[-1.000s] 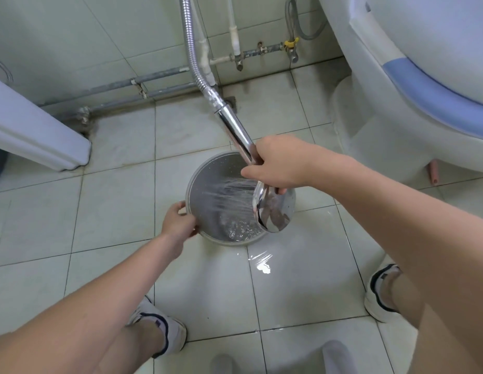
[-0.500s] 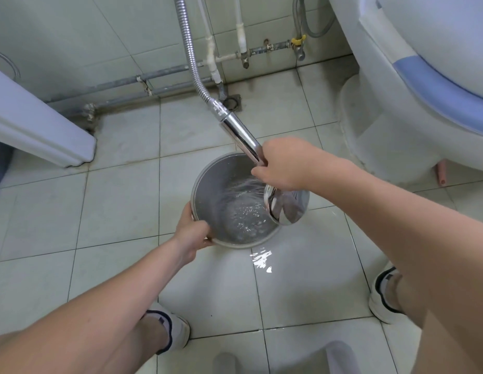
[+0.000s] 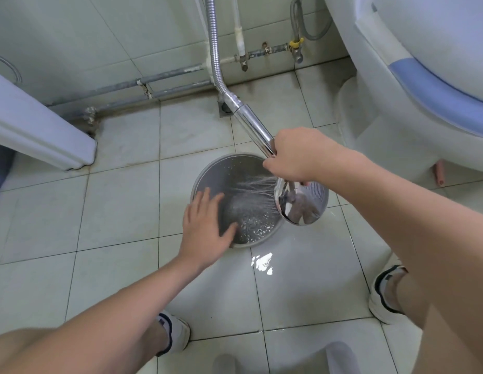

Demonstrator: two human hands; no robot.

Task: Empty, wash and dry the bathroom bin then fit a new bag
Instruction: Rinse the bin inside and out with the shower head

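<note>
The round grey bin [image 3: 229,171] stands upright on the floor tiles, seen from above, with water pooled in its bottom. My right hand [image 3: 297,155] grips the chrome handle of the shower head [image 3: 301,202], which hangs over the bin's right rim and sprays water leftward into it. My left hand [image 3: 205,225] hovers flat over the bin's near-left rim, fingers spread, holding nothing.
A white toilet with a blue seat [image 3: 424,85] fills the right side. A white panel [image 3: 38,125] slants in at left. Pipes and valves [image 3: 262,54] run along the tiled wall. A wet patch [image 3: 262,263] shines before the bin. My shoes [image 3: 175,333] flank it.
My left hand has let go of the bin's rim and now spreads open over it. The shower head has shifted slightly right and still sprays into the bin.
</note>
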